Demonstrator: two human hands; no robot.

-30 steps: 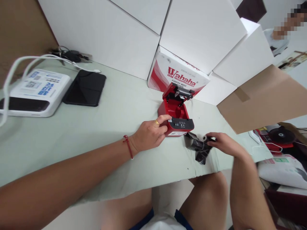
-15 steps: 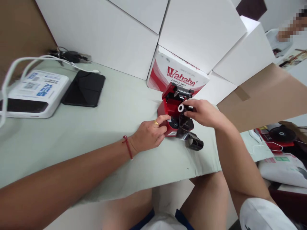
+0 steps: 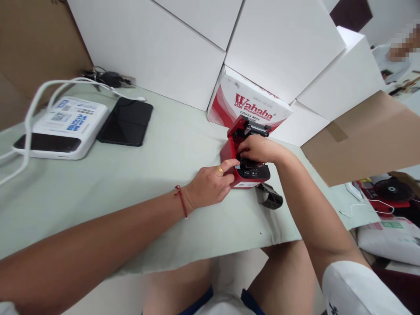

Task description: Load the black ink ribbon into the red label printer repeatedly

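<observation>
A small red printer (image 3: 226, 153) stands on the table with its lid (image 3: 238, 125) tipped up and back. At its left wall is my left hand (image 3: 210, 184), the index finger reaching over the rim and the other fingers curled against the side. My right hand (image 3: 257, 149) reaches down into the printer's cavity, fingers bent around a roll of black ribbon that the hand largely hides. Some dark film (image 3: 252, 164) shows below the fingers. Against the printer's front right corner lies another shiny black roll (image 3: 271, 197) on its side.
Behind the printer leans a white and red Wahaha box (image 3: 249, 103), backed by stacked white boxes (image 3: 278, 48). A black phone (image 3: 126, 122), a white power bank (image 3: 62, 127) with a cable, and keys (image 3: 110, 78) lie left. An open cardboard flap (image 3: 367, 135) is at right.
My right hand has lowered the black ribbon roll with its white core into the printer, and the hanging film has gone in with it. My left hand keeps its place on the printer.
</observation>
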